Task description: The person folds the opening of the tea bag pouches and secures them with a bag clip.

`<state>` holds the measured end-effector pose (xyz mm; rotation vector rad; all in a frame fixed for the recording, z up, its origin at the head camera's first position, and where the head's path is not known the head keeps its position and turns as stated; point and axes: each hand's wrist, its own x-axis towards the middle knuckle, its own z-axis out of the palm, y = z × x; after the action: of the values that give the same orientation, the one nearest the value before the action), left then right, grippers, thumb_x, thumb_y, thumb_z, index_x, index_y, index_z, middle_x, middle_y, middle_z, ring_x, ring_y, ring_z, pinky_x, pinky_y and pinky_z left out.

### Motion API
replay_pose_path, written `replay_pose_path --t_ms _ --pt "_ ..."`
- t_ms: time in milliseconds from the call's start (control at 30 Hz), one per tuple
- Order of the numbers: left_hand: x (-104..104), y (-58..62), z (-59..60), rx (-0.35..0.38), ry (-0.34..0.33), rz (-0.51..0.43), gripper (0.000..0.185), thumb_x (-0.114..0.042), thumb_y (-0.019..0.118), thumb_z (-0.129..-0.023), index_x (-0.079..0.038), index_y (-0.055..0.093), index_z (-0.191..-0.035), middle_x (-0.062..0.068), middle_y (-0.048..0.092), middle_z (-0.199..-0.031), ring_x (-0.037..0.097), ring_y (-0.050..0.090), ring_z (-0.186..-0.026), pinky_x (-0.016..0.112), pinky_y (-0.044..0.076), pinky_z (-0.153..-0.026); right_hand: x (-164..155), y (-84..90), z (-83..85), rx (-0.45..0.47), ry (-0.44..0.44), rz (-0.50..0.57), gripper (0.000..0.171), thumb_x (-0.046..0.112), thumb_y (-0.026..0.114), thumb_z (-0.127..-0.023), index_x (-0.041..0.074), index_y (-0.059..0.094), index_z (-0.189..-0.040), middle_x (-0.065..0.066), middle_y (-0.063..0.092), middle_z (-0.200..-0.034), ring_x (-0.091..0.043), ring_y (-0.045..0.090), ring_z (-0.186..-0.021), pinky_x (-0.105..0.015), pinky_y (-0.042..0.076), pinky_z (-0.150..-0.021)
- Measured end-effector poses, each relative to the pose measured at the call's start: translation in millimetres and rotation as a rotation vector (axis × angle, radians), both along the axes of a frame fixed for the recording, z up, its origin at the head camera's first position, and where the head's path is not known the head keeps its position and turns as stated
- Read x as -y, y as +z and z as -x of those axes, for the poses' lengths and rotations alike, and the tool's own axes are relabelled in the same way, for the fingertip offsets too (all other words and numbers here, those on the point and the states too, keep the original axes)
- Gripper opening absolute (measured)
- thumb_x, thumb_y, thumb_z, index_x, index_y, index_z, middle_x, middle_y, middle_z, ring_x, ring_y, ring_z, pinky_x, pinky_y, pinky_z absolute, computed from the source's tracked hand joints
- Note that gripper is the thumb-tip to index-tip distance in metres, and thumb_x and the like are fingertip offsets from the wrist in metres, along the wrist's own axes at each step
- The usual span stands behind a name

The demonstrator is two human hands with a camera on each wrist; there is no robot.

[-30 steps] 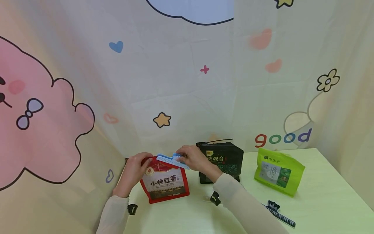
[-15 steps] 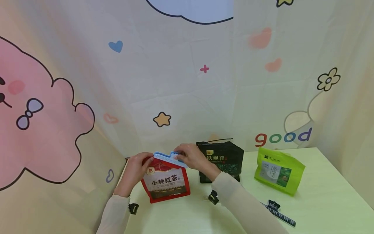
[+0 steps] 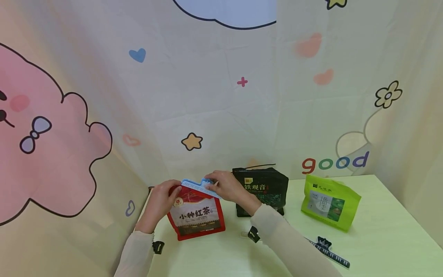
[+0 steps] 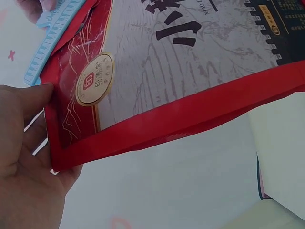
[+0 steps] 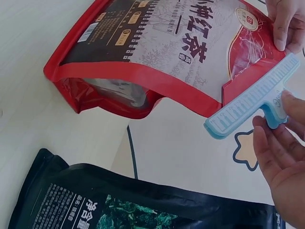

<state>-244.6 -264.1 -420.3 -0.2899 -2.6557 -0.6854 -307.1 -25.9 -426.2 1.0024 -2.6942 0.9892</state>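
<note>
1. The left hand (image 3: 161,197) pinched a corner of the red bag (image 3: 197,216) at the frame's lower middle.
2. The right hand (image 3: 226,187) pinched the blue clip (image 3: 194,186) across the bag's top.
3. A green bag (image 3: 331,204) stood lower right.

The red tea pouch (image 3: 197,214) at left reads 小种红茶. To its right, the black tea pouch (image 3: 263,185) reads 铁观音, plus 净含量. "good" stands on the far curtain (image 3: 221,111), toward the right. Lettering on the blue bag clip (image 5: 251,97) and the green pouch's (image 3: 331,204) small print is illegible.
</note>
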Motion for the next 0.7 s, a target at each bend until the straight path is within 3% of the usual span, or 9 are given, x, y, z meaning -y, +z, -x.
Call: replay_pose_path --t_ms 167,433,567,700 --pt "0 -0.7 0.4 -0.03 0.021 0.0 0.026 -0.02 0.065 -0.095 -0.007 0.068 -0.118 0.013 0.071 -0.115 0.028 0.067 -0.097 0.046 0.057 -0.084 -4 0.2 -1.7 0.014 0.001 -0.003 0.051 0.027 0.067 -0.094 0.016 0.053 -0.141 -0.006 0.066 -0.127 -0.021 0.065 -0.111 -0.034 0.056 -0.09" --pt "-3 0.0 -2.5 -0.079 0.018 -0.024 0.028 -0.024 0.066 -0.095 -0.008 0.068 -0.117 0.012 0.069 -0.116 0.028 0.066 -0.098 0.045 0.058 -0.081 -14 5.4 -8.9 -0.009 -0.018 0.005 0.051 0.029 0.066 -0.095 0.019 0.051 -0.142 -0.005 0.063 -0.132 -0.021 0.062 -0.119 -0.036 0.054 -0.095" --pt "-6 3.6 -3.9 -0.148 0.007 -0.03 0.025 -0.023 0.068 -0.093 -0.008 0.069 -0.114 0.012 0.068 -0.118 0.03 0.063 -0.107 0.049 0.055 -0.089 -22 8.7 -14.5 -0.039 -0.006 0.043 0.048 0.028 0.066 -0.095 0.018 0.053 -0.14 -0.005 0.063 -0.132 -0.023 0.062 -0.117 -0.038 0.054 -0.093" --pt "-12 9.0 -6.6 -0.262 -0.025 -0.021 0.021 -0.02 0.07 -0.092 -0.009 0.071 -0.11 0.01 0.068 -0.118 0.031 0.06 -0.114 0.053 0.049 -0.097 -33 10.0 -20.0 -0.093 0.003 0.057 0.045 0.028 0.065 -0.095 0.017 0.056 -0.137 -0.003 0.062 -0.135 -0.023 0.063 -0.114 -0.039 0.055 -0.092"
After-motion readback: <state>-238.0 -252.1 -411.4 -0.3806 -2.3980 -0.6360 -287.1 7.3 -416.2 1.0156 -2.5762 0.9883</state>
